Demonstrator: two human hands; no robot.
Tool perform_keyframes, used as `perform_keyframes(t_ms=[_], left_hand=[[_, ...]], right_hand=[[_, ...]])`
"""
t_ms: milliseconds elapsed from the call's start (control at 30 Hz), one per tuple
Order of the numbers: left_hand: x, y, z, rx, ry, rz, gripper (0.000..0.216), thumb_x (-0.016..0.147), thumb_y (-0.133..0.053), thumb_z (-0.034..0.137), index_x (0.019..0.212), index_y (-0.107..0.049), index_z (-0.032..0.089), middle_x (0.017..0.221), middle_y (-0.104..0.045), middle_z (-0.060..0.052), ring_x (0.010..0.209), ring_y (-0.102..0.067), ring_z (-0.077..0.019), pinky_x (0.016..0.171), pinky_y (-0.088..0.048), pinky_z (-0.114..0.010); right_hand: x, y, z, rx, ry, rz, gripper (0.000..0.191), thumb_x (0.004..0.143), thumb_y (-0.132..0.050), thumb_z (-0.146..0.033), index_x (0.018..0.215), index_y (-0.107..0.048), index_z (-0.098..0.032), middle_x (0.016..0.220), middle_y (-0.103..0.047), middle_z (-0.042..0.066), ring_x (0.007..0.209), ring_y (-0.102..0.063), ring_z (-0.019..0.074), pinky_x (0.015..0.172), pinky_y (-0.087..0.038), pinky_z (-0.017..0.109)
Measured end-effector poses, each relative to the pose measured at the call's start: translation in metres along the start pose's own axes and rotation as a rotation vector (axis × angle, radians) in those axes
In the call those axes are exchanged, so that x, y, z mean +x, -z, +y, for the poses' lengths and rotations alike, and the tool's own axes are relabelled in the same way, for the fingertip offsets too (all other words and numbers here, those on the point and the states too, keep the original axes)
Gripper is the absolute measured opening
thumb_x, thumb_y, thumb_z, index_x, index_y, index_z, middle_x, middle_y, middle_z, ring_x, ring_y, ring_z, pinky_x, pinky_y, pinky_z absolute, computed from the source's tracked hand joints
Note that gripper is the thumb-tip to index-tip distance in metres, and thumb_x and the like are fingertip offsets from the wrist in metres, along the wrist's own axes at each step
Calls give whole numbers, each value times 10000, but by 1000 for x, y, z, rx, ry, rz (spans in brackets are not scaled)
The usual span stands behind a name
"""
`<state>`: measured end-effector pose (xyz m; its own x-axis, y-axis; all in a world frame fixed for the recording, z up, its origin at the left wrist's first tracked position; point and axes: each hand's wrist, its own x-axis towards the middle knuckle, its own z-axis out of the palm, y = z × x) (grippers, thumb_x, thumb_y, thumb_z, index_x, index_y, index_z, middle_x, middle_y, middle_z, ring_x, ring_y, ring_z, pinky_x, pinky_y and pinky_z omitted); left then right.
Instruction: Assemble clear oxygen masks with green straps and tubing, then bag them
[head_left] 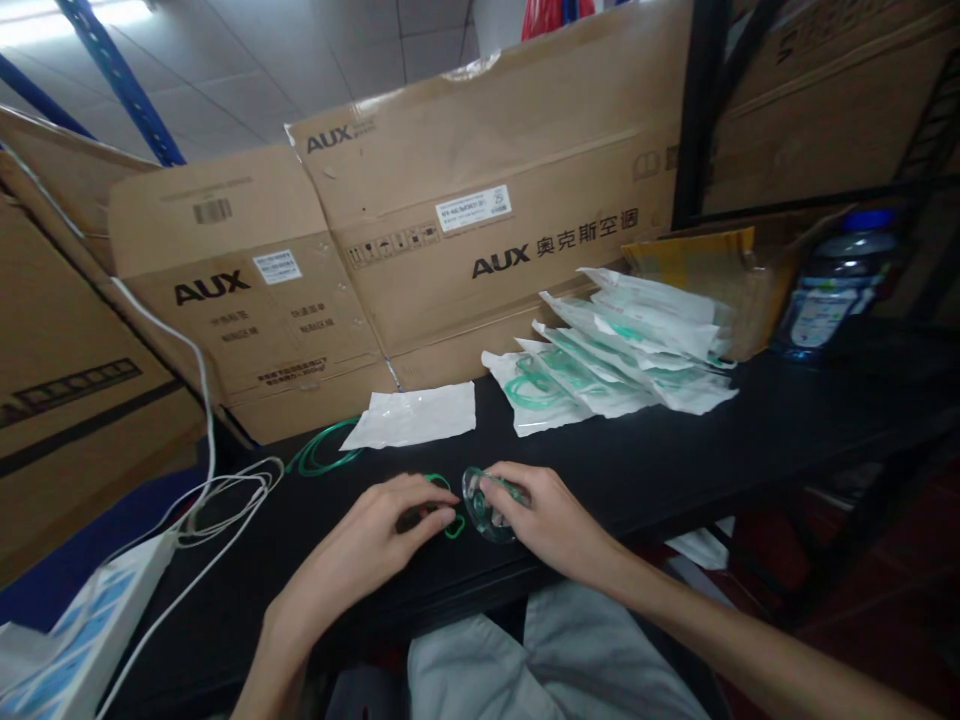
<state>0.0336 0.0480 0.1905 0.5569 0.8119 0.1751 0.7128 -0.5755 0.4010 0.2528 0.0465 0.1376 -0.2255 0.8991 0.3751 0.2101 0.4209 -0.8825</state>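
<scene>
My right hand [541, 518] grips a clear plastic mask [480, 505] with green trim near the front edge of the black table [675, 460]. My left hand [390, 525] pinches the thin green tubing [448, 522] right beside the mask. More green tubing [322, 455] lies coiled farther left. An empty flat white pouch [414, 415] lies just beyond my hands. To the right a fanned pile of sealed pouches [622, 350] holds green tubing sets.
Large AUX cardboard boxes [465, 210] wall off the back of the table. A white cable [217, 500] and a power strip [82, 640] lie at the left. A blue-capped jar [836, 280] stands at the far right next to an open carton [720, 265].
</scene>
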Motion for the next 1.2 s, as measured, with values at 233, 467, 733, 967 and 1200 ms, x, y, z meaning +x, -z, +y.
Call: perform_keyframes(t_ms=[233, 467, 733, 967, 1200], left_hand=[[-9, 0, -4, 70, -51, -86, 280, 892, -714, 309, 1171, -700, 317, 1261, -654, -12, 1237, -573, -237, 1111, -411, -373], [4, -17, -6, -50, -28, -10, 116, 979, -603, 281, 920, -695, 243, 1067, -626, -6, 993, -617, -170, 901, -453, -270], [5, -31, -11, -344, 34, 228, 138, 923, -612, 224, 791, -589, 191, 842, -707, -16, 711, -576, -140, 653, -420, -234], [5, -42, -7, -443, 45, 223, 283, 949, -602, 291, 1212, -662, 204, 876, -731, -17, 673, -577, -126, 634, -421, -218], [5, -42, -3, -264, 16, 375, 165, 945, -634, 285, 1008, -775, 228, 773, -673, 10, 637, -519, -118, 611, -387, -214]], right_hand=[[14, 9, 11, 63, -159, 28, 263, 971, -498, -408, 993, -648, -194, 811, -655, 4, 676, -599, 150, 604, -426, 247], [15, 7, 18, 253, -184, 79, 285, 938, -486, -437, 848, -610, -197, 779, -597, 7, 712, -548, 161, 649, -399, 273], [17, -12, 28, 610, -227, 125, 413, 947, -456, -565, 866, -576, -179, 752, -553, 13, 632, -503, 149, 568, -390, 269], [5, -7, 13, 375, -126, -5, 375, 1002, -464, -570, 1093, -522, -212, 902, -609, 14, 790, -605, 169, 648, -456, 278], [16, -1, 8, 345, -64, -129, 441, 970, -538, -581, 1099, -559, -160, 792, -622, 11, 665, -599, 144, 561, -425, 254]])
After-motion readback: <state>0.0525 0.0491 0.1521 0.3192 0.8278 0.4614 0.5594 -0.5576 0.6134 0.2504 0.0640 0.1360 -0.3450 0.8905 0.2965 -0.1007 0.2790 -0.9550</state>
